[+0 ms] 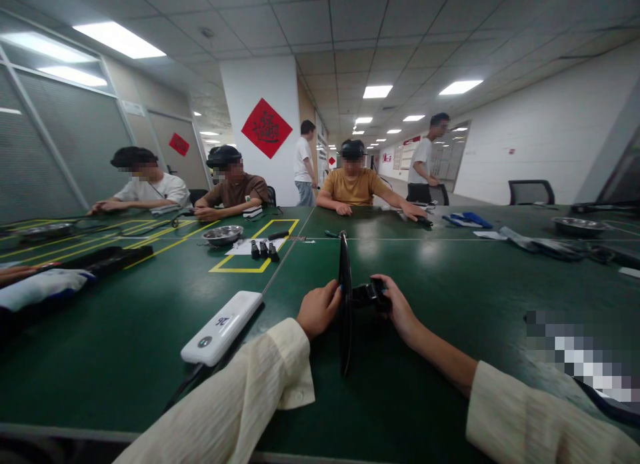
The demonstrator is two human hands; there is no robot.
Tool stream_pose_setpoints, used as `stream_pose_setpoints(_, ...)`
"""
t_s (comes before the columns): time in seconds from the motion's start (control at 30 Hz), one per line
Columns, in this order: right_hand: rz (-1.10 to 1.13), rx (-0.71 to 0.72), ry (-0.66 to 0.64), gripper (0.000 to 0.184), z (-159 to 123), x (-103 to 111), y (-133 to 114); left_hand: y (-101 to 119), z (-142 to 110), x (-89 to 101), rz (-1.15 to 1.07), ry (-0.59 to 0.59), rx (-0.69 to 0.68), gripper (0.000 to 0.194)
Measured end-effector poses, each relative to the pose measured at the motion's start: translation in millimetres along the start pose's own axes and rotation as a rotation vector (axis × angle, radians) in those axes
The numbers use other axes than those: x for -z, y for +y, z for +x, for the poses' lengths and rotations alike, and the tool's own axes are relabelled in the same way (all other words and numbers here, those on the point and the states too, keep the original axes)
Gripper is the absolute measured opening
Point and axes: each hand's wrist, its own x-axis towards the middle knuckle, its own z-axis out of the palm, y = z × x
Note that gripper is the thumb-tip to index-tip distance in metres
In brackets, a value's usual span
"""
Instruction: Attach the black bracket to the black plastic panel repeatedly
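A thin, dark, flat panel [345,324] stands upright in front of me, seen nearly edge-on, so I cannot tell its kind. My left hand [319,309] is closed on its left side, thumb toward the edge. From the panel's right side juts a black bracket-like part [367,295]. My right hand [399,307] grips the outer end of that part, fingers bent around it. Whether the part is fixed to the panel or only pressed against it is hidden.
Left of my hands lies a white power bank [223,327] with a cable. Beyond it are a metal bowl [223,235] and several small black parts [264,250] inside yellow tape. Another bowl [579,226] and gloves [467,220] lie right. People wearing headsets sit across the green table [430,397].
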Motion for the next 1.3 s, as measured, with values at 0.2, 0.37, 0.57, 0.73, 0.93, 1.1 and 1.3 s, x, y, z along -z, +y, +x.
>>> stream_pose_setpoints(0.2, 0.004, -0.002, -0.010, 0.043, 0.0, 1.1, 1.1, -2.5, -0.5, -1.9, 0.036, -0.009, 0.003, 0.036)
stream_pose_setpoints(0.37, -0.004, -0.008, -0.009, 0.042, -0.7, 0.8, -0.4, -1.9, -0.4, -0.4, 0.047, -0.002, -0.010, 0.035)
stream_pose_setpoints(0.57, -0.002, -0.009, 0.004, 0.041, -1.3, 0.0, -0.7, -1.9, 0.6, 0.2, 0.030, -0.012, -0.036, 0.044)
stream_pose_setpoints(0.73, -0.001, -0.006, 0.013, 0.041, -0.6, 0.1, 0.1, -5.2, 1.4, -3.1, 0.051, -0.025, -0.009, 0.042)
stream_pose_setpoints(0.93, 0.001, 0.002, 0.019, 0.042, 0.7, -0.2, 0.5, -3.7, 0.6, -1.4, 0.040, -0.023, -0.019, 0.046)
stream_pose_setpoints(1.1, 0.003, 0.002, 0.009, 0.044, 1.4, 0.5, 1.5, -2.1, 0.4, -0.5, 0.053, -0.033, 0.011, 0.049)
stream_pose_setpoints(1.3, -0.014, 0.011, 0.008, 0.043, 2.7, 1.5, 3.0, -2.0, 0.0, -2.3, 0.000, -0.004, 0.014, 0.033)
